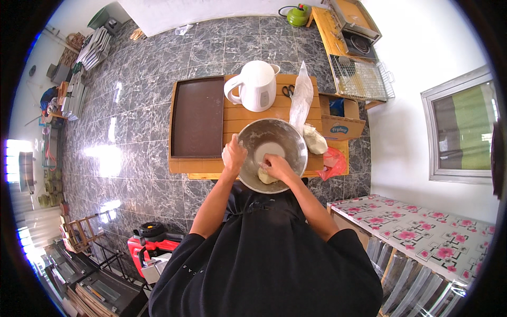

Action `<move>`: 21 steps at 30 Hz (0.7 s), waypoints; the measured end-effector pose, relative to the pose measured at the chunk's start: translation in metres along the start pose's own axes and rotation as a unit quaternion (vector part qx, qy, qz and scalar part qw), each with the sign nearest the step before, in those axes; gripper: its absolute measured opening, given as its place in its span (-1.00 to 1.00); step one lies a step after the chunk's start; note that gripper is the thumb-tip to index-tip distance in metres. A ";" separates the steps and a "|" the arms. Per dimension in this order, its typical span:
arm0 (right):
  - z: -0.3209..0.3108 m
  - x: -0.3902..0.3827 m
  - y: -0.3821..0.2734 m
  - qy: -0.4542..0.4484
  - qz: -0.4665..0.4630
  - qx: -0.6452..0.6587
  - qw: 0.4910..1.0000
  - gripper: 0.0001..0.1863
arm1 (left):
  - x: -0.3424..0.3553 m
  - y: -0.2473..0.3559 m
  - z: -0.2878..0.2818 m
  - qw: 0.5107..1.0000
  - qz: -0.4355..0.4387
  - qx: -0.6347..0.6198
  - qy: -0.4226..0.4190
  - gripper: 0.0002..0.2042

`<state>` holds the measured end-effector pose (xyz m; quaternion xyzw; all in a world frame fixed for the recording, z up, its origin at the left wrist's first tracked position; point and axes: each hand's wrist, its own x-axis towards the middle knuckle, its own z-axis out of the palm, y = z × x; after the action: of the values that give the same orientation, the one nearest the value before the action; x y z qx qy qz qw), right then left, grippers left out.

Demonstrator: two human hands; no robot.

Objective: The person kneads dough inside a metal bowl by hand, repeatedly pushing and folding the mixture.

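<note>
A steel mixing bowl point(291, 141) stands at the near edge of the table, dusted inside with pale flour. My left hand point(234, 156) is closed around the bowl's left rim. Down in the bowl, my right hand point(275, 166) has its fingers curled on a pale lump of dough point(266, 177), partly covering it. Beyond the bowl is a white electric kettle point(257, 87). To the right of that lie black scissors point(288, 91) and a long clear plastic bag point(301, 98). A knotted bag of white powder point(315, 140) rests against the bowl's right side.
A dark rectangular baking tray point(198, 117) lies on the table's left. A red plastic bag point(333, 162) sits at the right edge, with an open cardboard box point(346, 126) beside it. A flower-patterned counter point(412, 227) is at the near right, red equipment point(138, 253) at the near left.
</note>
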<state>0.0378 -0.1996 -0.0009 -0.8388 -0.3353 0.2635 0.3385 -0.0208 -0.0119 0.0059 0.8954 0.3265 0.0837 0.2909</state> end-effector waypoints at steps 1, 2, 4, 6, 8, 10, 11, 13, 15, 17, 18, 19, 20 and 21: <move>0.000 -0.002 0.001 -0.025 0.003 0.000 1.000 -0.65 | -0.002 0.003 0.001 1.000 0.006 -0.003 0.020 -0.65; 0.000 -0.003 0.003 -0.025 0.005 0.000 1.000 -0.65 | -0.003 0.006 0.000 1.000 0.007 -0.004 0.018 -0.65; -0.002 -0.007 -0.001 -0.073 0.023 0.016 0.997 -0.58 | -0.003 0.009 -0.001 1.000 0.016 -0.006 0.008 -0.65; -0.011 -0.005 -0.007 -0.119 0.035 0.001 0.992 -0.53 | -0.002 0.009 -0.004 1.000 0.019 -0.001 0.005 -0.65; -0.018 -0.008 -0.012 -0.161 0.048 -0.014 0.986 -0.46 | 0.000 0.009 -0.006 1.000 0.027 0.003 0.002 -0.66; -0.021 -0.013 -0.013 -0.097 0.035 0.017 0.994 -0.37 | 0.003 0.010 -0.008 1.000 0.016 0.005 0.000 -0.66; -0.023 -0.010 -0.012 -0.094 0.036 0.018 0.995 -0.37 | 0.005 0.012 -0.008 1.000 0.019 0.004 -0.001 -0.66; -0.024 -0.002 -0.010 -0.232 0.065 -0.108 0.964 -0.42 | 0.008 0.012 -0.006 1.000 0.004 0.006 -0.022 -0.66; -0.017 -0.003 -0.010 -0.192 0.052 -0.146 0.969 -0.48 | 0.007 0.011 -0.002 1.000 0.007 0.010 -0.013 -0.67; -0.005 -0.005 0.000 -0.147 0.043 -0.182 0.971 -0.52 | 0.007 0.014 -0.001 1.000 0.015 0.016 -0.006 -0.67; 0.000 -0.006 0.010 -0.097 0.023 -0.171 0.980 -0.55 | 0.006 0.018 -0.002 1.000 0.016 0.013 -0.015 -0.67; 0.001 -0.006 0.009 -0.053 0.000 -0.160 0.986 -0.57 | 0.005 0.019 -0.003 1.000 0.011 0.012 -0.024 -0.68; 0.002 -0.007 0.007 -0.053 0.001 -0.158 0.986 -0.57 | 0.005 0.018 -0.006 1.000 0.011 0.013 -0.025 -0.68; 0.004 -0.008 0.004 -0.007 0.001 -0.141 0.990 -0.58 | 0.005 0.017 -0.008 1.000 0.012 0.006 -0.028 -0.67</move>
<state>0.0314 -0.2062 -0.0050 -0.8764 -0.3708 0.2201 0.2145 -0.0101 -0.0155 0.0224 0.9028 0.3082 0.0604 0.2939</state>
